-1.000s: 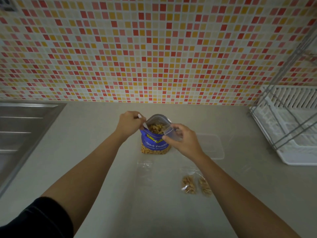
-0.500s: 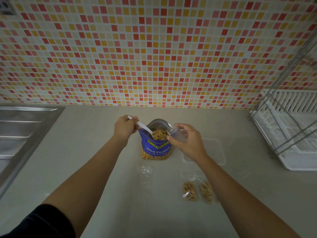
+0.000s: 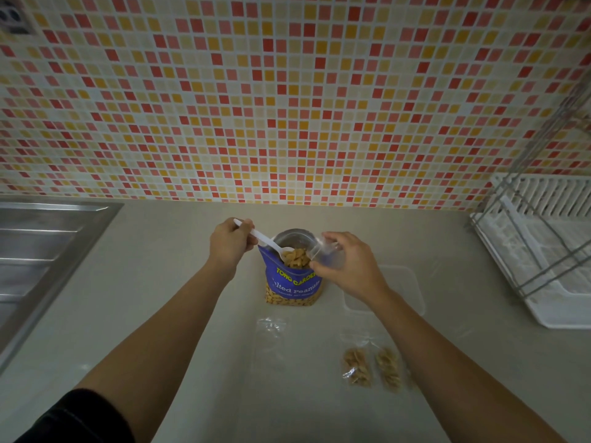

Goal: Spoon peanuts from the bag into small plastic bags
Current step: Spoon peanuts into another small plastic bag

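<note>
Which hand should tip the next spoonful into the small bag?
Left. The left hand grips the white spoon, its bowl loaded over the peanut bag; the right hand is occupied holding the small plastic bag open beside it.

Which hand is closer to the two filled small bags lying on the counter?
Right. The right hand holds an empty bag at the peanut bag, above the filled small bags; the left hand is farther left.

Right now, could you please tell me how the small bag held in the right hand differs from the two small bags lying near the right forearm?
The held bag looks empty; the two lying bags each contain peanuts. The held bag is off the counter, its mouth open beside the peanut bag; the lying bags rest flat on the counter. All are clear plastic.
</note>
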Demonstrator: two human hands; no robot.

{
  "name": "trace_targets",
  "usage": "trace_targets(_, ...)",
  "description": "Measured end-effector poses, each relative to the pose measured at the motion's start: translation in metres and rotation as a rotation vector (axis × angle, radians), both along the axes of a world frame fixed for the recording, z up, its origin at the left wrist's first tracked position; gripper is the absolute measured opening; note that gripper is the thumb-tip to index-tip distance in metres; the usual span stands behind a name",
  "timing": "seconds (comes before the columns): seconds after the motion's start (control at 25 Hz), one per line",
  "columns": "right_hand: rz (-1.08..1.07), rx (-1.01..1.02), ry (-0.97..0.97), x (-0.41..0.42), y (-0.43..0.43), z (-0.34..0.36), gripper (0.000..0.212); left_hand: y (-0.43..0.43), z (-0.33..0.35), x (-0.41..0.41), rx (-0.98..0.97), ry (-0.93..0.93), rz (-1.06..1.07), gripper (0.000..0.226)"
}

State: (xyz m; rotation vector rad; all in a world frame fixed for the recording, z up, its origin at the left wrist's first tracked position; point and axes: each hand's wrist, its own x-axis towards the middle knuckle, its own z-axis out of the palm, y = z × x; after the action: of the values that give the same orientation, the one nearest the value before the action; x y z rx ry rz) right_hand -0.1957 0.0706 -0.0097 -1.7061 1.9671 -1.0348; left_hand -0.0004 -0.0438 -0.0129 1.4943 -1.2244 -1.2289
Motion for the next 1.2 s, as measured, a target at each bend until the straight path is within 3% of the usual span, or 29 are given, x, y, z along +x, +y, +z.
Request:
trace_targets(0.32, -0.021, 0.017, 0.013, -0.002, 0.0, -0.001, 0.06, -0.001, -0.005, 0.0, 0.019, 0.066, 0.049, 0.017)
trace_targets(0.68, -0.006, 0.02, 0.034, 0.002, -0.004, 0.001, 0.057, -0.009, 0.012, 0.004, 0.087, 0.277, 0.101, 0.016)
trace_targets(0.88, -0.049, -0.027, -0.158, 0.019, -0.009, 0.004, 0.052, -0.004, 0.052, -0.008, -0.089, 0.205, -0.041, 0.015)
trace_targets(1.04, -0.121, -0.076, -0.394, 0.032, -0.012, 0.007, 0.043, 0.023, 0.076, -0.01, -0.558, -0.066, -0.327, 0.016)
trace_targets(1.12, -0.136, -0.09, -0.463, 0.033, -0.013, 0.007, 0.041, 0.026, 0.084, -0.008, -0.69, -0.078, -0.305, 0.014)
trace_targets(1.2, -0.161, -0.102, -0.531, 0.031, -0.012, 0.003, 0.041, 0.019, 0.082, -0.004, -0.631, 0.037, -0.196, 0.014)
